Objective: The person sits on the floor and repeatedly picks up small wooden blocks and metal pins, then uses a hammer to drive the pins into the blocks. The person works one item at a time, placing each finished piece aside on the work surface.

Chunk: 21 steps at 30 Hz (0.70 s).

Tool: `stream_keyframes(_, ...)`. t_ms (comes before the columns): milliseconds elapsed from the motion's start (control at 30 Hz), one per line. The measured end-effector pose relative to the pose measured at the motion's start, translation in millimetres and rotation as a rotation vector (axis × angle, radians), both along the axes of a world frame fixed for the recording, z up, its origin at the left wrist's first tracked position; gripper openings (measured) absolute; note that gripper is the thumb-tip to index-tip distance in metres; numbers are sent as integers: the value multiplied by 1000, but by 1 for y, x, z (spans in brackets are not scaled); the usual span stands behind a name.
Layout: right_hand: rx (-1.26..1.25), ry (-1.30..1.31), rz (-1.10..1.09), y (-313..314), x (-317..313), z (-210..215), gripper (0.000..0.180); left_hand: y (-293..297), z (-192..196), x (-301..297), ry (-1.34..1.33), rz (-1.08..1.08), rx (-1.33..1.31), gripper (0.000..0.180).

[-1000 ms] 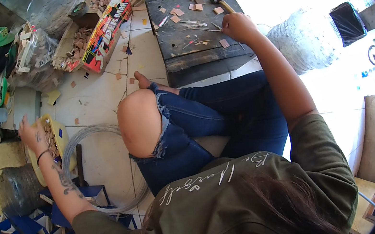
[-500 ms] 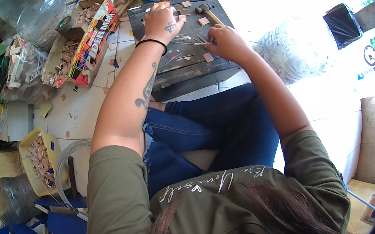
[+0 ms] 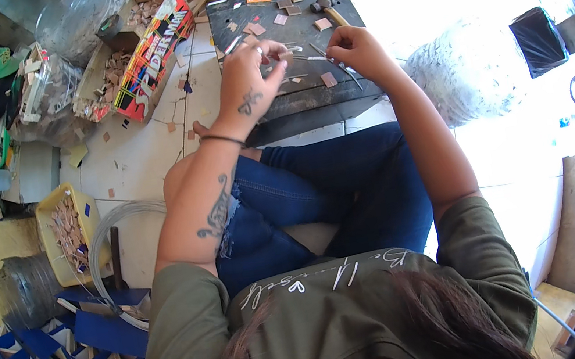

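While both hands meet over the dark table (image 3: 305,99), the left hand (image 3: 250,81) pinches its fingers on a small tan square piece (image 3: 286,55), and the right hand (image 3: 349,47) looks pinched on something thin, too small to tell; several loose squares (image 3: 329,79) lie unworked on the table, hammer (image 3: 323,8) at its far edge

I see the left hand (image 3: 249,85) and the right hand (image 3: 351,47) close together over a dark work board (image 3: 305,99) on the tiled floor (image 3: 135,157), fingers pinched around small pieces. Small tan squares (image 3: 329,79) lie scattered on the board, with a hammer (image 3: 326,9) near its far edge.
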State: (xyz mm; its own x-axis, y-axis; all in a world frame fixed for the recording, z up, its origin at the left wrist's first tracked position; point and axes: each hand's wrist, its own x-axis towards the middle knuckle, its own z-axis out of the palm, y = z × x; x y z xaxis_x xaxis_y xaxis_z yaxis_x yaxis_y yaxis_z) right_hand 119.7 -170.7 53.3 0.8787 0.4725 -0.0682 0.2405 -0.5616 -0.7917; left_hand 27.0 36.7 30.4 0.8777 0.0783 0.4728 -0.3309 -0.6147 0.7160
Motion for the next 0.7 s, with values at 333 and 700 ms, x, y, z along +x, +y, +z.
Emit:
stream_keyframes(333,433,111,-49,15,-65,-4,18,-12,-19,-43,-31,47,136,11)
stream_keyframes(700,256,-450,31,34,-79,-3,12,-9,-24,-41,-25,10,86,9)
